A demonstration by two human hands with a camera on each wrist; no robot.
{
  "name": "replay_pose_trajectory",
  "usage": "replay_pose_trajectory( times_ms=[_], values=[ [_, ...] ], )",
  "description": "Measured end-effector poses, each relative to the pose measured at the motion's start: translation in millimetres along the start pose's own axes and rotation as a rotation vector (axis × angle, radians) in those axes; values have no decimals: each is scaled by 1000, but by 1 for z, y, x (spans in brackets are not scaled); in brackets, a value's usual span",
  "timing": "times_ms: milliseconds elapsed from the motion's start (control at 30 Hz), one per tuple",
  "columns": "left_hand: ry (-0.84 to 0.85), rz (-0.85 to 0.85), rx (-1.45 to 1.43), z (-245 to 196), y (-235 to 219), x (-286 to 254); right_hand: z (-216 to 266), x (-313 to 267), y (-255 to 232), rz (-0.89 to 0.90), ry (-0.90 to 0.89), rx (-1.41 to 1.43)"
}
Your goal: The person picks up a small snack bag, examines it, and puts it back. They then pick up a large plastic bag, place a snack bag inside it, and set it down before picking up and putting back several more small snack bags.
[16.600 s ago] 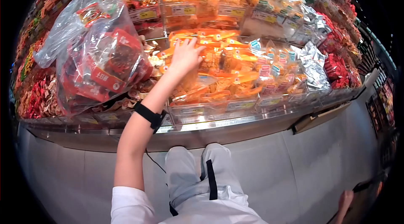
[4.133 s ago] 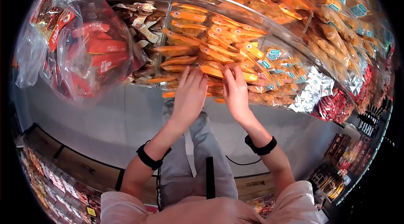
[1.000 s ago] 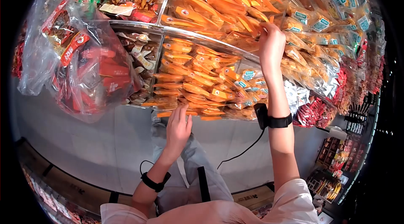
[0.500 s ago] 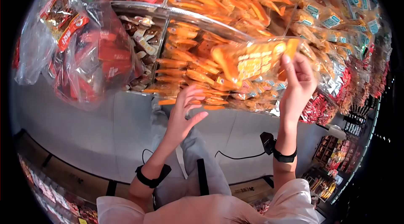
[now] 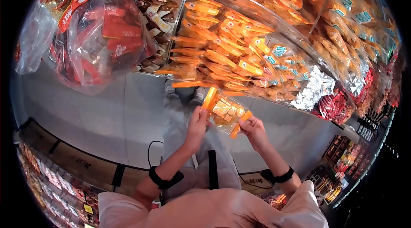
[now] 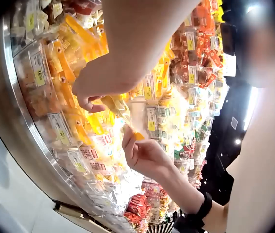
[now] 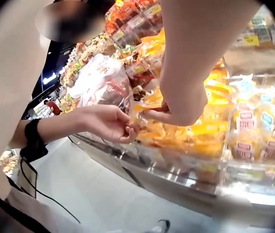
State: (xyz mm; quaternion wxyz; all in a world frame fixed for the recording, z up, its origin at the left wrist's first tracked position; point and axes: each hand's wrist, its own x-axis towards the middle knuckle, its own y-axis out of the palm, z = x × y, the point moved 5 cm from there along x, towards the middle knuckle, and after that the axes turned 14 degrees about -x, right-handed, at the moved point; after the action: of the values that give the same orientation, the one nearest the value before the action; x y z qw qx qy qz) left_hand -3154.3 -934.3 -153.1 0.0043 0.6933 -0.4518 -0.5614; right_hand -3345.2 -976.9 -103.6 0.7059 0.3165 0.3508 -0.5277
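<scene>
Down from above the wide, clear-plastic display bin, your flat, see-through plastic packet with orange ends comes nearer you, just before the bin's edge. Your left hand grips one end, your right hand pinches the other.

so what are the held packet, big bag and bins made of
Packet: glossy plastic film, probably; highlights, see-through middle.
Bag: likely thin, clear plastic; wrinkled and shiny.
Bins: rigid, clear, perhaps acrylic; see-through walls, bright edges.
</scene>
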Motion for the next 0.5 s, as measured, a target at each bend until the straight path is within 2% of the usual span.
replay_pose_trajectory(
  times_ms=[67,100,167,200,233,267,300,333,367,400,467,500],
  values=[
    [89,89,234,-13,-3,9,-13,6,-8,58,10,43],
    [91,88,236,-22,-1,8,-13,9,-12,83,4,-9],
    [89,337,478,-48,23,-6,-14,16,-21,107,-1,-59],
    [88,337,479,-57,26,-8,-17,19,-22,205,35,-170],
    [315,410,721,-73,34,-12,-16,21,-18,304,71,-280],
    [547,477,961,-85,41,-17,-12,24,-18,306,71,-277],
    [546,471,964,-93,41,-17,9,25,-15,258,-48,-348],
    [617,519,1136,-97,45,-20,31,24,-11,209,-166,-418],
    [686,567,1308,-98,47,-22,48,21,-3,218,-196,-497],
    [681,561,1308,-98,49,-21,63,19,7,223,-192,-496],
    [761,574,1294,-97,56,-23,85,11,45,357,-475,-955],
    [757,571,1294,-95,56,-22,84,11,58,345,-511,-1033]
  ],
)
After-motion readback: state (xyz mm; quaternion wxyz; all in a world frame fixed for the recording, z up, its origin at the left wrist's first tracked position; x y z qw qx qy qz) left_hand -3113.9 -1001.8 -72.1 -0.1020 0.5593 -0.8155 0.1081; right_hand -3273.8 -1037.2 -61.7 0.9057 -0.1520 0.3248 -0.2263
